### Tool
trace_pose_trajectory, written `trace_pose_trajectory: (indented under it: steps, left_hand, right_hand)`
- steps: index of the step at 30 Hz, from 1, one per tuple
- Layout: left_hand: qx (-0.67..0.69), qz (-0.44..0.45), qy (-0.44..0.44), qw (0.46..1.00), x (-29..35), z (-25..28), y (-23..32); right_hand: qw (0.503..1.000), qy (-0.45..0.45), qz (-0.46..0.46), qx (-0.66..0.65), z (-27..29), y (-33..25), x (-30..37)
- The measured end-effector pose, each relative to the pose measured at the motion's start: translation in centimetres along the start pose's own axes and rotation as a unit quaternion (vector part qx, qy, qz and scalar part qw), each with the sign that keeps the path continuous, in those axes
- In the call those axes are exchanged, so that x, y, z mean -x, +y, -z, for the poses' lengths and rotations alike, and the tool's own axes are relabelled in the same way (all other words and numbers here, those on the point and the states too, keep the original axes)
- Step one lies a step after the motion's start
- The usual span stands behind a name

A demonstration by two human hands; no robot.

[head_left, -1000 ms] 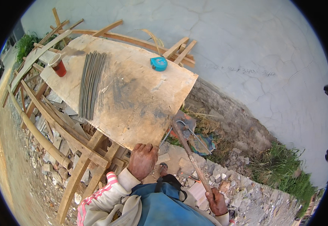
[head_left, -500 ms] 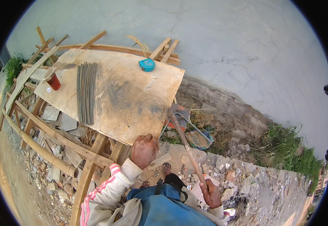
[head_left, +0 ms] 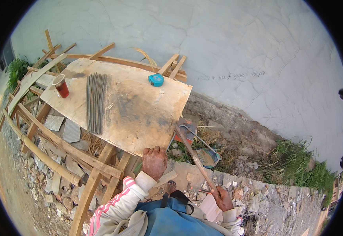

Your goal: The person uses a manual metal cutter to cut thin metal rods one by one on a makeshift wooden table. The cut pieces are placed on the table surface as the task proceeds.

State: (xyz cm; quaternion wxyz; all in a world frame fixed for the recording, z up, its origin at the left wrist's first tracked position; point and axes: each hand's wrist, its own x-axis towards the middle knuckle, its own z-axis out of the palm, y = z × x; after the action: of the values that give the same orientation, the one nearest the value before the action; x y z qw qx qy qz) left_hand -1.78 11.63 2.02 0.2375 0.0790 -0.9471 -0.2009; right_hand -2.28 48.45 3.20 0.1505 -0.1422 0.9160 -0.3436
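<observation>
My right hand [head_left: 222, 198] is wrapped round the lower end of a long brown rod [head_left: 197, 157]. The rod slants up and left to the right corner of a worn plywood board [head_left: 148, 131]. My left hand [head_left: 154, 161] rests at the board's near edge with its fingers curled; whatever lies under them is hidden. On the board, a bundle of thin dark metal rods [head_left: 96, 104] lies side by side. Beyond it to the right sits a teal tape measure [head_left: 155, 80]. A clear cup of red drink [head_left: 61, 86] stands at the board's left end.
Wooden beams [head_left: 87, 204] and a bamboo pole [head_left: 47, 151] frame the left side. Rubble [head_left: 258, 200] covers the ground around my feet. A metal-legged stand [head_left: 187, 129] is beside the board's right corner. A cracked grey wall [head_left: 234, 39] rises behind, with green weeds [head_left: 297, 165] at right.
The view has shifted, so the board and wall sit lower in the picture. My right hand still grips the rod, and my left hand stays at the board's near edge.
</observation>
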Motion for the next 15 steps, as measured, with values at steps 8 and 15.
trace_pose_trajectory:
  steps: [8,15]
  left_hand:
    - [-0.017,0.005,-0.005,1.000,-0.1,-0.2,0.3]
    - [0.010,-0.008,-0.008,1.000,-0.4,0.2,0.0]
  right_hand:
    - [1.000,-0.024,0.015,0.003,1.8,0.8,-0.9]
    - [1.000,-0.014,0.015,0.008,1.6,-2.1,0.4]
